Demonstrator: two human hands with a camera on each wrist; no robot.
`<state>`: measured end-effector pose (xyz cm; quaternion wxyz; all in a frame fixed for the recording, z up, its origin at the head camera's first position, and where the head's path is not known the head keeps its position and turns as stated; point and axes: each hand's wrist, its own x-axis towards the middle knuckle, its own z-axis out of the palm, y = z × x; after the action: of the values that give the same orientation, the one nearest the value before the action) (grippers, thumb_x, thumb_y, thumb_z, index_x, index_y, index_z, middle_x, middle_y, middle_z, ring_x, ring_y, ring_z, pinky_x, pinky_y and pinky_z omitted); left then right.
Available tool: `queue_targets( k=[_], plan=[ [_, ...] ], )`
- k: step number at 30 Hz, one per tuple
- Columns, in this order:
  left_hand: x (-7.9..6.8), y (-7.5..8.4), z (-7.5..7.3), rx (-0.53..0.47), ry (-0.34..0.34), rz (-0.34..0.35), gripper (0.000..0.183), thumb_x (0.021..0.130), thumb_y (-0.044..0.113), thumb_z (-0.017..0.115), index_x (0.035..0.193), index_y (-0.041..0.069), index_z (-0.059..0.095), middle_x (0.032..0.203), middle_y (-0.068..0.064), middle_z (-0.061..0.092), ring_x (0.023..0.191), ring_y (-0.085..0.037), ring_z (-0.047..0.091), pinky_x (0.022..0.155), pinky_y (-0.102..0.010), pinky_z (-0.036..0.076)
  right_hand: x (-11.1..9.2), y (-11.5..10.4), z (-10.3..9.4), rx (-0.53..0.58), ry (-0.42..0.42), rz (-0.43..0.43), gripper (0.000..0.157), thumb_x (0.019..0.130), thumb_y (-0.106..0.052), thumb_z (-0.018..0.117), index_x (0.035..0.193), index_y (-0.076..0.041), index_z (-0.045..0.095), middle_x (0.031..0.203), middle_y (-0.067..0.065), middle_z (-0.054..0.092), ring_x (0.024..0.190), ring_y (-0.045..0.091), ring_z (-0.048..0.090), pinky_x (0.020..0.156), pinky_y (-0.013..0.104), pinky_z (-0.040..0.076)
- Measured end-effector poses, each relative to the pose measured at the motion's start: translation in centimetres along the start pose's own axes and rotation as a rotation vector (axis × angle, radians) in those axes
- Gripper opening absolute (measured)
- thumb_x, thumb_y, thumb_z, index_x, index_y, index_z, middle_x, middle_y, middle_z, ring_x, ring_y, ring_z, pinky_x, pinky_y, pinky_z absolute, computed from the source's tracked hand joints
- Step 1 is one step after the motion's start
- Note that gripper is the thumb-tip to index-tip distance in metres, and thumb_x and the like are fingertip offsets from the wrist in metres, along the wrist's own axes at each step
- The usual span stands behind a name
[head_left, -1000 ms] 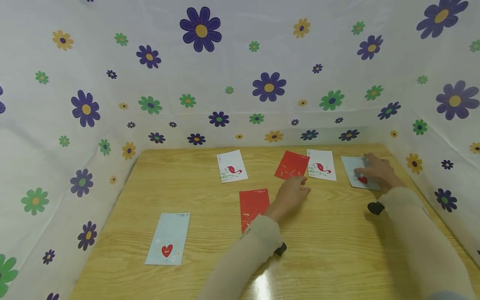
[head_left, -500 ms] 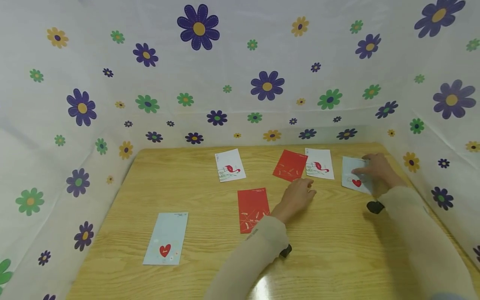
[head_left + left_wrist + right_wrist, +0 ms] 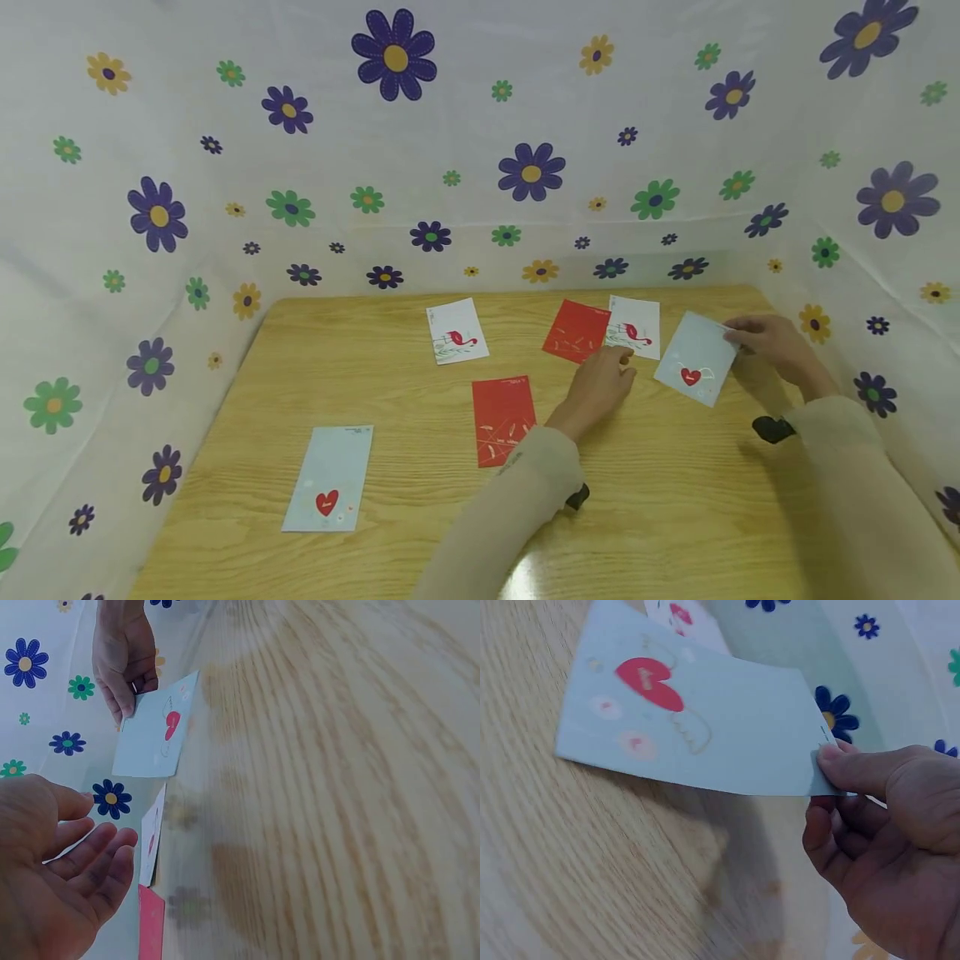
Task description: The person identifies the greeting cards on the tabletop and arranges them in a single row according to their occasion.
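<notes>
My right hand [image 3: 783,350] pinches the corner of a pale blue card [image 3: 697,346] with a red winged heart, thumb on top and fingers beneath. In the right wrist view the card [image 3: 727,742] is tilted up off the table, its shadow falling on the wood. My left hand [image 3: 600,387] has loosely bent fingers and holds nothing. It hovers by the front edges of a red card [image 3: 576,327] and a white flamingo card [image 3: 637,321], which lie side by side at the back. The left wrist view shows that left hand [image 3: 64,862] palm up beside these cards.
A second flamingo card [image 3: 456,332] lies at the back, left of centre. Another red card [image 3: 502,408] is partly covered by my left sleeve. A second pale blue heart card [image 3: 330,475] lies front left. Flowered white cloth [image 3: 465,125] walls the wooden table [image 3: 247,492].
My right hand has lifted the pale blue card, turned it and drawn it slightly nearer. My left hand has shifted a little to the right, still holding nothing.
</notes>
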<state>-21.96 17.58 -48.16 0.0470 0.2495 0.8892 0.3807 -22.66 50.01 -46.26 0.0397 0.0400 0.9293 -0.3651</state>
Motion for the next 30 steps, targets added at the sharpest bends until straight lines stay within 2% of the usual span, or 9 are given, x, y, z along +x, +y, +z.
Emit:
queue_targets(
  k=[4, 9, 16, 24, 30],
  plan=[
    [0.0, 0.4, -0.2, -0.025, 0.012, 0.019, 0.033, 0.104, 0.02, 0.062, 0.136, 0.011, 0.067, 0.122, 0.001, 0.071, 0.108, -0.007, 0.066, 0.091, -0.022, 0.051, -1.6, -1.2, -0.5, 0.004, -0.028, -0.03, 0.054, 0.108, -0.031, 0.058, 0.138, 0.014, 0.053, 0.117, 0.024, 0.069, 0.085, 0.004, 0.064, 0.076, 0.021, 0.054],
    [0.0, 1.1, -0.4, -0.063, 0.035, 0.054, 0.033, 0.104, 0.022, 0.064, 0.135, 0.01, 0.067, 0.118, 0.001, 0.071, 0.097, -0.005, 0.065, 0.085, -0.018, 0.05, -3.8, -3.3, -0.6, -0.009, -0.028, -0.04, 0.054, 0.105, -0.037, 0.062, 0.136, 0.007, 0.059, 0.11, 0.014, 0.072, 0.088, 0.012, 0.065, 0.077, 0.022, 0.053],
    [-0.2, 2.3, -1.0, -0.218, 0.06, 0.061, 0.034, 0.104, 0.027, 0.064, 0.134, 0.01, 0.067, 0.116, 0.001, 0.069, 0.097, -0.005, 0.065, 0.082, -0.014, 0.05, -5.9, -6.6, 0.9, 0.141, -0.065, -0.153, 0.037, 0.103, -0.018, 0.066, 0.123, 0.013, 0.065, 0.097, -0.005, 0.071, 0.083, 0.013, 0.064, 0.074, 0.025, 0.055],
    [-0.9, 3.3, -1.1, -0.242, 0.084, 0.096, 0.021, 0.104, 0.016, 0.065, 0.123, 0.009, 0.071, 0.105, 0.003, 0.066, 0.087, -0.003, 0.055, 0.076, -0.009, 0.047, -7.1, -7.8, 2.6, 0.162, -0.091, -0.152, 0.034, 0.1, -0.017, 0.07, 0.118, 0.012, 0.068, 0.096, 0.002, 0.073, 0.08, 0.017, 0.065, 0.073, 0.027, 0.056],
    [-1.3, 3.3, -1.1, -0.213, 0.077, 0.058, 0.017, 0.102, 0.017, 0.068, 0.117, 0.012, 0.075, 0.104, 0.006, 0.068, 0.086, -0.002, 0.054, 0.076, -0.009, 0.047, -7.7, -7.7, 3.4, 0.191, -0.084, -0.104, 0.034, 0.1, -0.015, 0.07, 0.117, 0.014, 0.066, 0.092, 0.004, 0.073, 0.079, 0.016, 0.065, 0.074, 0.03, 0.057]
  ],
)
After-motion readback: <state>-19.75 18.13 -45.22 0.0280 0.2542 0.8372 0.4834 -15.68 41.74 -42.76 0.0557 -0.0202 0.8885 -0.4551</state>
